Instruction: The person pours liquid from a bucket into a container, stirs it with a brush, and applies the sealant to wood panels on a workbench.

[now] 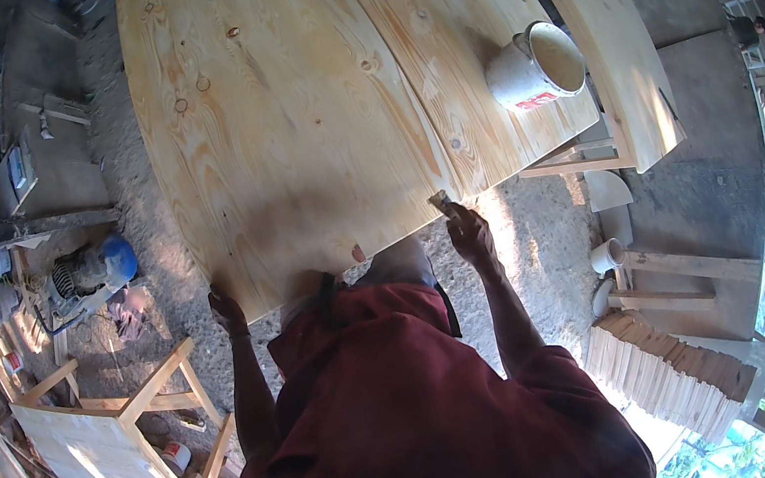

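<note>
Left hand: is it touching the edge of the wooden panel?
Touching. The head view shows the left hand gripping the near edge of the wooden panel, with no gap between them.

White tin, perhaps red-labelled, on board

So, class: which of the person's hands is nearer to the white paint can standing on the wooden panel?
Right. The right hand is at the panel's near edge below the paint can, holding a small tool. The left hand grips the same edge much farther left.
</note>
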